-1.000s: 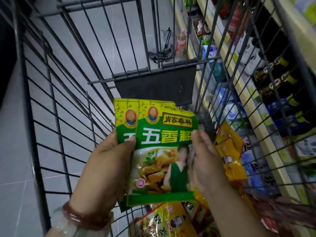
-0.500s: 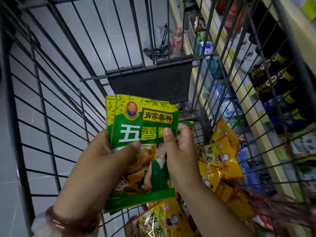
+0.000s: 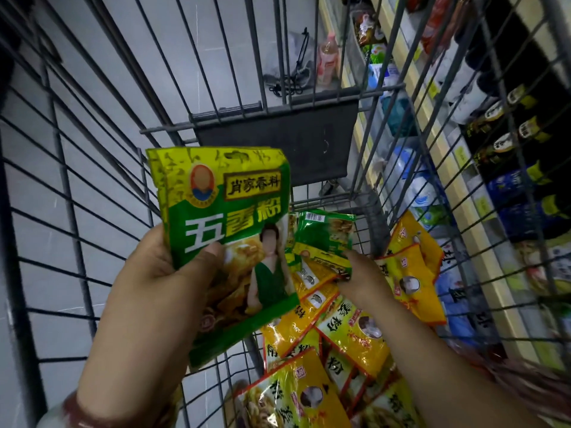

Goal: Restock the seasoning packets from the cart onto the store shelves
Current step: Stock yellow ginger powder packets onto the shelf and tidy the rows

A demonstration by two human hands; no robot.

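Left hand [image 3: 154,273] held a small stack of green packets [image 3: 228,242] upright over the cart [image 3: 71,211], thumb pressed across the front face, fingers hidden behind. That grip was pinching the stack near its lower left edge.

Right hand [image 3: 355,273] was down in the cart, touching a loose green packet [image 3: 324,236] lying on the heap. Fingers were mostly hidden under that packet, so I couldn't tell whether they had closed on it or were only reaching.

Yellow packets [image 3: 349,329] covered the cart floor, overlapping at all angles. Shelves [image 3: 438,156] ran along the right side, just beyond the cart wire, with dark bottles [image 3: 509,128] on them.

Handling, as a judgement: packets looked light, thin and floppy, with glossy film that is likely slippery when stacked. The held stack fanned slightly at the top, so it could slide apart. Best hold is a pinch across the flat body near an edge or seal, thumb on front, fingers behind. Nothing fragile, though hard squeezing would crease them.
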